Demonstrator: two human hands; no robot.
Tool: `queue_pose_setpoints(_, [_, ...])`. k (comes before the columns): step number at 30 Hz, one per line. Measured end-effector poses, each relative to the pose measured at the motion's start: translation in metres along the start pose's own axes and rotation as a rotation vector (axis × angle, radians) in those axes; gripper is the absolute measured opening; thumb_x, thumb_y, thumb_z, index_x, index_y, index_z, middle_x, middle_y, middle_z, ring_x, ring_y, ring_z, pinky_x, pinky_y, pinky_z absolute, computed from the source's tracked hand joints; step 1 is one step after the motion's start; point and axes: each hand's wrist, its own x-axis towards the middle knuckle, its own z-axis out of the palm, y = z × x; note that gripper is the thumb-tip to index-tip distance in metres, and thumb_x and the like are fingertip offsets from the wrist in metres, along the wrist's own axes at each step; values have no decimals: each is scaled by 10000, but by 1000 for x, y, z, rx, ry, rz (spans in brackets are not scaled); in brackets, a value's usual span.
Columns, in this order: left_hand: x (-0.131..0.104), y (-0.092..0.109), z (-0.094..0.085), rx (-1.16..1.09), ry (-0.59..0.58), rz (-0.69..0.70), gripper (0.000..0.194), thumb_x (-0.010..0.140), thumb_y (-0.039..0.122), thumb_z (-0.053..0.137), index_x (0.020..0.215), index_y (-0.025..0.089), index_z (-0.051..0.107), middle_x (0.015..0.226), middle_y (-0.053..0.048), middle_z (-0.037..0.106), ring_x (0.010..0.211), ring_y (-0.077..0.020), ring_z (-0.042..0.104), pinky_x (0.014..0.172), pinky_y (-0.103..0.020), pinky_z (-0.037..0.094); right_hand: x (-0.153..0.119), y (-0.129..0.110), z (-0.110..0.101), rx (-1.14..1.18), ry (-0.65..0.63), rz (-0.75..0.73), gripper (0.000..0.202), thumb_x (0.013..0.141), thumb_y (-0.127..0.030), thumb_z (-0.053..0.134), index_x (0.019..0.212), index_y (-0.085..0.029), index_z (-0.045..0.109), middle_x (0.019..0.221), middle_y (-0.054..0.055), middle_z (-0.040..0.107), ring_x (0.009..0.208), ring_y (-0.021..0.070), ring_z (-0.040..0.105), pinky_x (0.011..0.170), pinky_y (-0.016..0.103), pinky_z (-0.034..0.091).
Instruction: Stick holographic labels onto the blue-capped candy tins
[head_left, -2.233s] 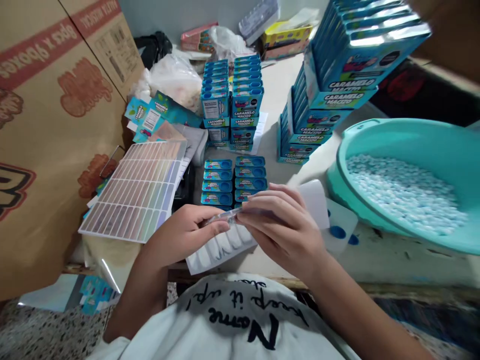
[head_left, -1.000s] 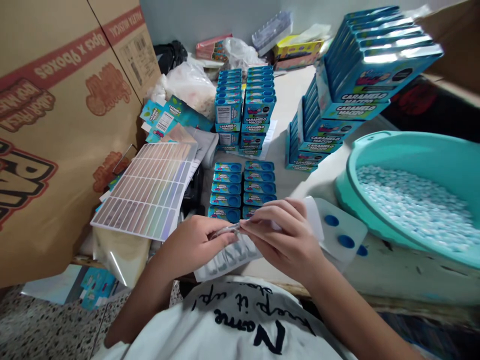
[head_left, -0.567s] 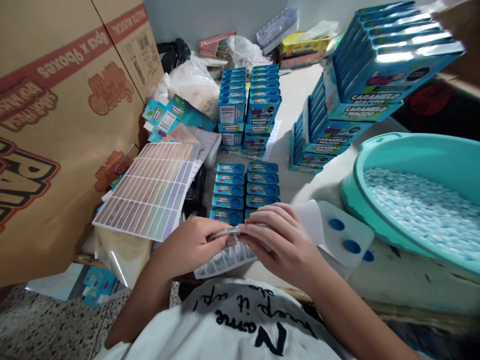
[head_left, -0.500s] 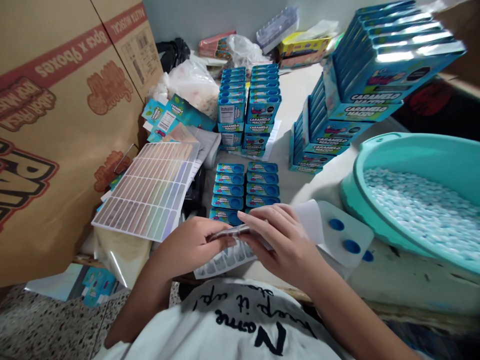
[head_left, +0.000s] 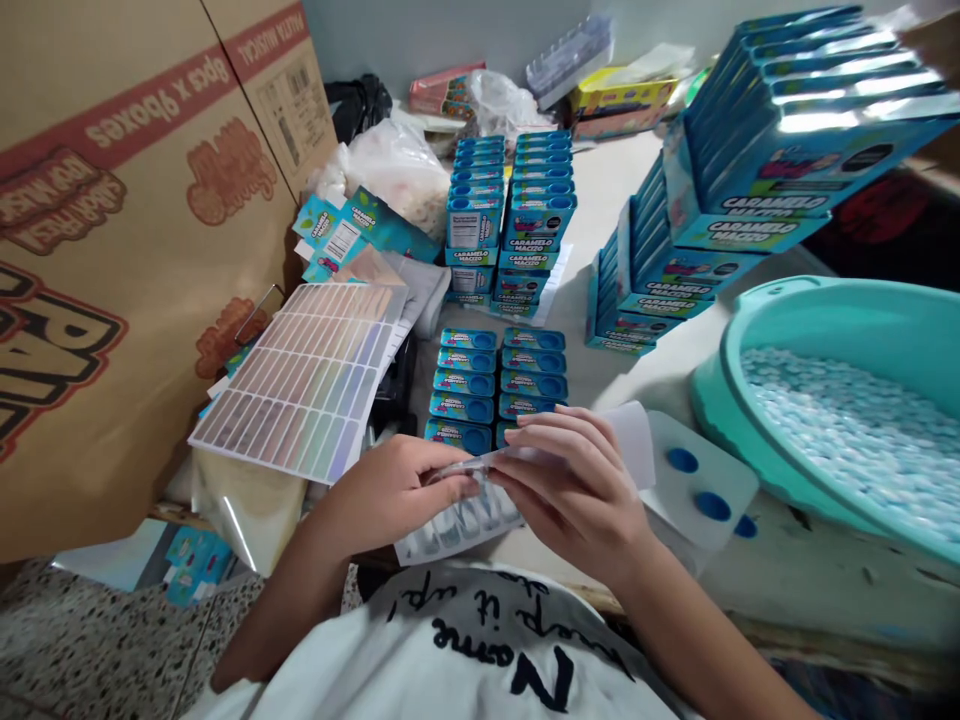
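Note:
My left hand pinches the edge of a thin, shiny sheet between thumb and fingers. Close beside it, my right hand has its thumb and fingertips closed on the same sheet, seen nearly edge-on, so its face is hidden. Under both hands lies a white sheet with rows of greyish rounded shapes. Just beyond my fingers stand two columns of small blue candy packs. A white curled paper shows behind my right hand, next to a translucent piece with blue discs.
A turquoise tub of small pale-blue pieces stands at right. Stacked blue display boxes rise behind it, and more boxes stand at the back centre. To the left are a label sheet and a large cardboard carton.
My right hand's fingers have lifted and shifted slightly, with fingertips nearer the left hand at the sheet's edge. The whole view has moved a little, so things appear slightly further right.

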Motion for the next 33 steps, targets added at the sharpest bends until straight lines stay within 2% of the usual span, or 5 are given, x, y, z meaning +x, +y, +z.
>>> queue_pose_setpoints(14, [-4,-1,-2,-62,96,-64,319,946,444,562,906,186,746,854,-18,743,770,-185,651,659,-261,466,9,-9,-16,-3,-174,-128,156,923,-71,645,998,-206,669,990,44,750,1044,191,670,1035,434,494])
queue_pose_setpoints(22, [-51,-40,-83,9,1092,-377,505,838,611,691,1178,238,693,865,5,758,716,-215,676,581,-333,520,0,-4,-64,385,69,296,146,946,-120,619,971,-261,644,813,38,714,782,205,713,767,386,618])
queue_pose_setpoints(25, [-52,-53,-102,260,1082,-385,573,898,543,646,1386,251,572,1277,-76,708,1157,-399,647,837,-568,498,-18,9,-76,233,184,543,152,899,-156,701,997,-264,658,856,39,705,765,207,709,690,351,605])
queue_pose_setpoints(29, [-28,-25,-60,651,1303,3,406,910,366,666,1271,182,667,1432,-132,597,1354,-387,517,1107,-657,372,-27,14,-81,79,36,567,199,941,-269,671,1136,-282,630,911,38,711,810,217,706,709,353,590])
queue_pose_setpoints(33, [0,18,18,330,710,423,277,932,388,663,1172,252,691,1201,-52,732,1124,-235,678,1007,-411,549,-12,2,-77,143,-170,427,295,1023,-304,531,1312,-247,546,995,71,732,911,216,719,825,356,575])
